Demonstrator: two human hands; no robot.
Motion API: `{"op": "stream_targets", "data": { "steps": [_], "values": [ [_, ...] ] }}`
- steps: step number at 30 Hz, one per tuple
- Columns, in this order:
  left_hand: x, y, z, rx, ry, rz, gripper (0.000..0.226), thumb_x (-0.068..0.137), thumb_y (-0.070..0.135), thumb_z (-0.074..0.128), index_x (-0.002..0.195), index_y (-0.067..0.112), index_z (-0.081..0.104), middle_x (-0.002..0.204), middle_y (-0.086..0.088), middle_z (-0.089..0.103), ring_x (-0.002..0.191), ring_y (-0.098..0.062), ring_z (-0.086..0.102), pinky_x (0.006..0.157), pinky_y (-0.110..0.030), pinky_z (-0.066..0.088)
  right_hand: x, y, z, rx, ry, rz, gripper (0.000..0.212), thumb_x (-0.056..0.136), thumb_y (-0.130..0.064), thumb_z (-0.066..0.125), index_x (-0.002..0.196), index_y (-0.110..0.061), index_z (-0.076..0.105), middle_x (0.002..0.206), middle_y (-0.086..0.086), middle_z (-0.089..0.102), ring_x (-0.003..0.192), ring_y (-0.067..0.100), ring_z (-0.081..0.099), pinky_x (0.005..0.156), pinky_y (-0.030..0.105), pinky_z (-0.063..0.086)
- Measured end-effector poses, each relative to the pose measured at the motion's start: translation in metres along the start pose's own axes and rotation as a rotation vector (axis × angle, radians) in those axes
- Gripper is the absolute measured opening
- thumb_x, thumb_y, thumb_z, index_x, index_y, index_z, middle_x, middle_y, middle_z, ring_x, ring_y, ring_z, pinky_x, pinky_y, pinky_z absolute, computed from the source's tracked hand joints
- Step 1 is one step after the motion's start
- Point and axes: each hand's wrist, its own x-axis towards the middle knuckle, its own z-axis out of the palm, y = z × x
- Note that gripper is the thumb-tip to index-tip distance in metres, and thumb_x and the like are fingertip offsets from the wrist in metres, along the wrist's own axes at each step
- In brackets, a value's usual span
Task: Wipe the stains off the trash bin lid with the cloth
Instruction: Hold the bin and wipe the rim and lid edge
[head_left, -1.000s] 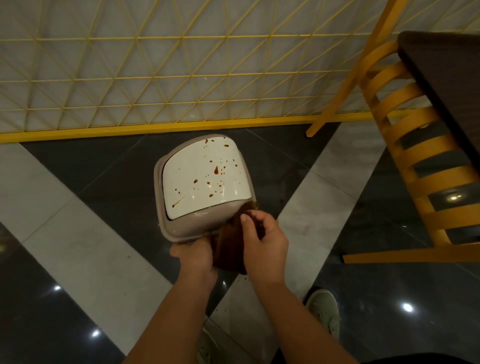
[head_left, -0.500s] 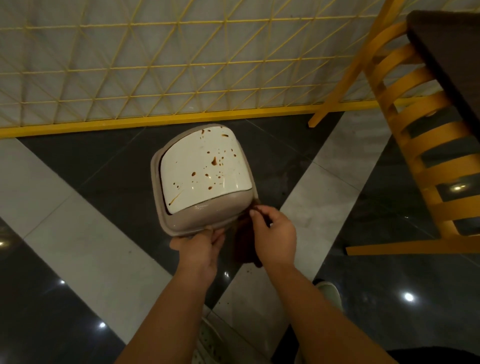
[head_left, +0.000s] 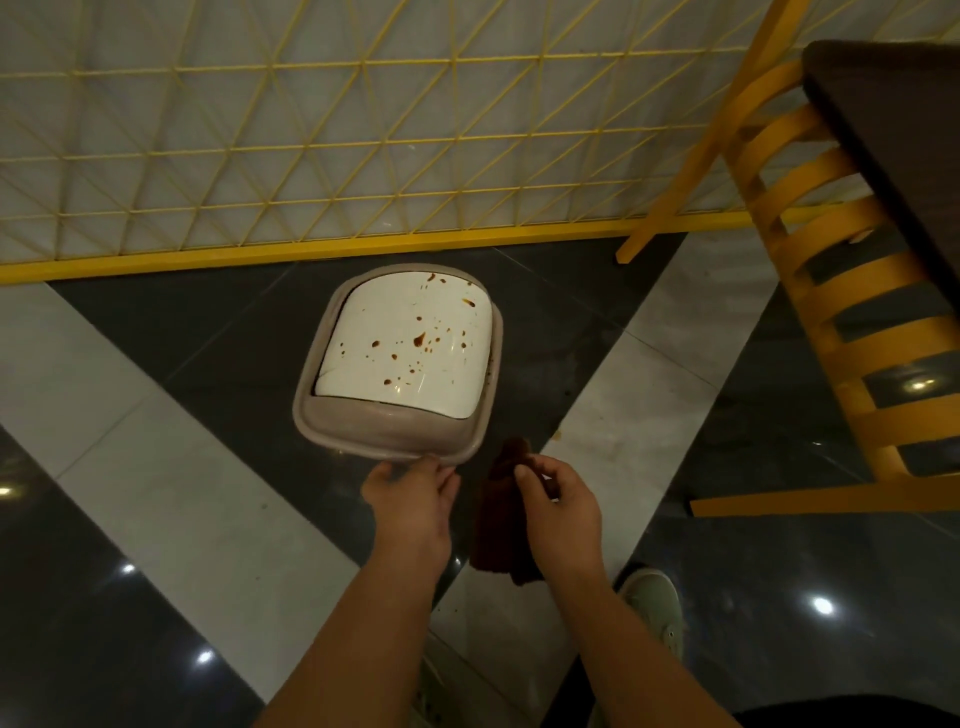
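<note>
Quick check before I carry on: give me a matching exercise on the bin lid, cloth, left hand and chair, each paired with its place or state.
Things:
1. bin lid
2. cloth
3. left hand
4. chair

Places or states:
A. holds the bin's near rim
B. yellow, at far right
C. white, spotted with brown stains
D. dark, gripped by the right hand

Pairs: 1-C, 2-D, 3-A, 4-B
</note>
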Motion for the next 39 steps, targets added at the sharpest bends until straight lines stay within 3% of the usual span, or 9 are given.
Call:
{"op": "stream_targets", "data": {
  "steps": [4,9,14,23,25,29,31,33,39],
  "values": [
    [0.001,0.0,0.006,0.002,-0.039,-0.004,0.05,0.09,-0.006,0.055,0.136,0.011,0.044,0.123,-0.018,0.059,0.101,-0.029,0.066,0.087,-0.038,0.054,-0.01,-0.009,-0.007,0.018,-0.007,-0.062,0.014,0.092,-0.03,0.057,0.105,-0.034,0.061,0.094,-0.013,0.065,0.084,0.003,0.063,0.07,0.021,0.055],
    [-0.008,0.005,-0.009,0.075,-0.042,-0.038,0.059,0.089,-0.008,0.054,0.138,0.02,0.035,0.118,-0.016,0.06,0.097,-0.029,0.066,0.07,-0.034,0.055,-0.017,-0.017,-0.01,-0.014,-0.008,-0.117,0.011,0.093,-0.032,0.056,0.101,-0.038,0.06,0.092,-0.019,0.061,0.087,0.003,0.06,0.075,0.025,0.055],
    [-0.014,-0.001,-0.016,0.255,-0.03,-0.088,0.059,0.093,0.002,0.053,0.139,0.027,0.026,0.107,-0.011,0.056,0.103,-0.029,0.059,0.081,-0.042,0.054,-0.033,-0.01,0.015,-0.032,-0.036,-0.12,0.01,0.091,-0.029,0.058,0.1,-0.032,0.061,0.09,-0.017,0.063,0.083,-0.003,0.06,0.063,0.01,0.049],
    [-0.013,0.004,-0.016,0.309,-0.08,-0.047,0.06,0.09,-0.008,0.049,0.13,0.032,0.027,0.108,-0.015,0.058,0.097,-0.03,0.063,0.083,-0.044,0.054,0.031,-0.038,0.006,-0.123,0.153,-0.06,0.021,0.092,-0.034,0.055,0.11,-0.027,0.063,0.095,-0.009,0.065,0.085,0.007,0.059,0.074,0.025,0.051],
    [-0.013,0.003,-0.015,0.311,-0.077,-0.038,0.055,0.091,-0.007,0.048,0.121,0.034,0.028,0.108,-0.014,0.057,0.094,-0.028,0.062,0.077,-0.041,0.055,0.02,-0.032,0.009,-0.136,0.132,-0.081,0.02,0.092,-0.033,0.055,0.109,-0.028,0.063,0.096,-0.01,0.065,0.085,0.006,0.059,0.076,0.024,0.051],
    [-0.009,-0.001,-0.019,0.316,-0.09,-0.025,0.046,0.093,-0.001,0.049,0.118,0.033,0.033,0.119,-0.008,0.053,0.113,-0.029,0.054,0.097,-0.048,0.049,-0.028,-0.004,0.019,-0.136,-0.006,-0.079,0.011,0.091,-0.033,0.058,0.1,-0.034,0.065,0.09,-0.016,0.065,0.084,0.001,0.061,0.072,0.02,0.051],
    [-0.01,0.0,-0.019,0.344,-0.105,0.0,0.046,0.093,-0.002,0.05,0.12,0.031,0.033,0.117,-0.008,0.055,0.111,-0.029,0.056,0.092,-0.045,0.051,-0.026,-0.005,0.017,-0.149,-0.029,-0.089,0.009,0.089,-0.033,0.06,0.097,-0.034,0.066,0.088,-0.018,0.065,0.081,0.0,0.06,0.069,0.017,0.05],
    [-0.012,0.004,-0.019,0.344,-0.127,0.006,0.049,0.092,-0.005,0.049,0.122,0.031,0.031,0.115,-0.012,0.057,0.106,-0.03,0.06,0.086,-0.042,0.054,-0.007,-0.017,0.009,-0.159,0.007,-0.086,0.009,0.089,-0.032,0.061,0.096,-0.033,0.066,0.086,-0.016,0.065,0.08,0.0,0.059,0.066,0.014,0.045],
    [-0.012,0.01,-0.02,0.343,-0.163,-0.027,0.054,0.092,-0.004,0.05,0.123,0.034,0.029,0.112,-0.02,0.063,0.101,-0.032,0.064,0.092,-0.046,0.052,0.046,-0.051,-0.006,-0.12,0.162,-0.016,0.013,0.092,-0.032,0.056,0.102,-0.033,0.064,0.084,-0.013,0.059,0.081,0.008,0.057,0.072,0.026,0.048]
  ]
}}
